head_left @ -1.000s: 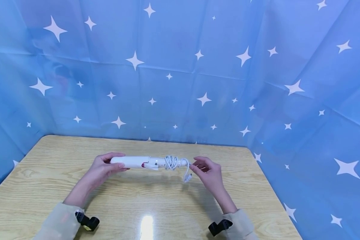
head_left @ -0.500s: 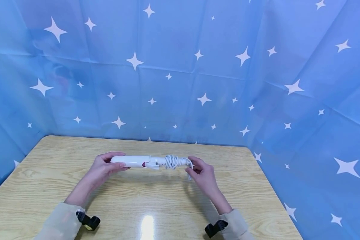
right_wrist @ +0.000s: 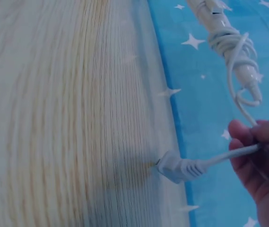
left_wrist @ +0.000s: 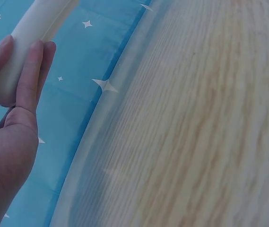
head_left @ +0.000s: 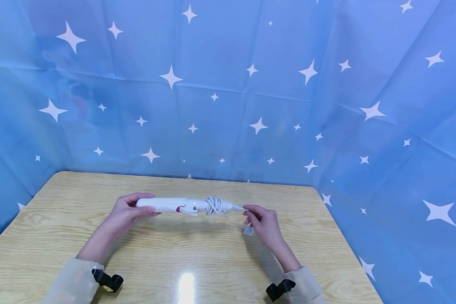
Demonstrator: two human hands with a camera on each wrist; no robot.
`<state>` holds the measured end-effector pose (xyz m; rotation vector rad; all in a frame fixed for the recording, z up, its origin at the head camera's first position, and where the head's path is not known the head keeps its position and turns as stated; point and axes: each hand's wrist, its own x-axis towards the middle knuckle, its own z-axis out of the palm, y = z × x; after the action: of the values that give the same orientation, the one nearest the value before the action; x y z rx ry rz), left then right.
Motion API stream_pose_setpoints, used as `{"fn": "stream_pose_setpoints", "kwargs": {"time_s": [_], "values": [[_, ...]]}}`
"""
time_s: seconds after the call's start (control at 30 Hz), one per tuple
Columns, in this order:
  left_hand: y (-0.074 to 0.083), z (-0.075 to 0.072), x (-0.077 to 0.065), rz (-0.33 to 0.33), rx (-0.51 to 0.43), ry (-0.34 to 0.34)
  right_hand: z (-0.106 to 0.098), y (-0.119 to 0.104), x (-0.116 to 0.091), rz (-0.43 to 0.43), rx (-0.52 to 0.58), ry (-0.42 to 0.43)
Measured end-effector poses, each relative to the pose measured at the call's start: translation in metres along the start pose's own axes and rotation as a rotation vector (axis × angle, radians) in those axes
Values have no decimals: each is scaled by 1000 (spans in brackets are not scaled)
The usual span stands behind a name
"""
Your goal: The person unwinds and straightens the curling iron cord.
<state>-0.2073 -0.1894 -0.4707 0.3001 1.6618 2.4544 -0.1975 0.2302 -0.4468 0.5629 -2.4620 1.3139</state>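
Observation:
A white curling iron (head_left: 163, 205) is held level above the table, its red-marked lever near the middle. My left hand (head_left: 126, 213) grips its thick rounded end, thumb on the near side; the left wrist view shows fingers around that white end (left_wrist: 23, 61). Several turns of white power cord (head_left: 215, 206) wrap the thinner handle. At the handle's tip, my right hand (head_left: 267, 223) pinches the loose cord between thumb and fingers. The plug (right_wrist: 174, 168) dangles below that hand, above the tabletop in the right wrist view.
A light wood table (head_left: 197, 261) lies beneath both hands. Behind and to the sides hangs a blue cloth (head_left: 220, 55) with white stars. Black wrist cameras sit on both sleeves, including the left camera (head_left: 107, 280).
My right hand went left to the handle's tip, then came back right, drawing the cord's loop straight. The plug now hangs under the hand. The curling iron shifted slightly left with my left hand.

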Motion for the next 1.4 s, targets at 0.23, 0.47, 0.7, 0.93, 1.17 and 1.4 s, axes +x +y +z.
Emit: {"fn": "stream_pose_setpoints", "kwargs": {"time_s": [0.23,0.47,0.7,0.93,1.17,1.4], "values": [[2,-6,-5,14,1,17,-12,2,1,2,-67,23],[0,-9,-7,10,112,14,-35,10,4,-27,-143,48],[-4,-7,-7,21,111,-12,-53,17,12,-61,-222,13],[-3,-4,-7,-4,142,2,-54,24,17,35,-225,0],[-3,-5,-5,-5,155,-8,-46,35,17,157,-173,-52],[-4,-5,-6,-10,157,-1,-41,38,14,169,-195,-57]]}}
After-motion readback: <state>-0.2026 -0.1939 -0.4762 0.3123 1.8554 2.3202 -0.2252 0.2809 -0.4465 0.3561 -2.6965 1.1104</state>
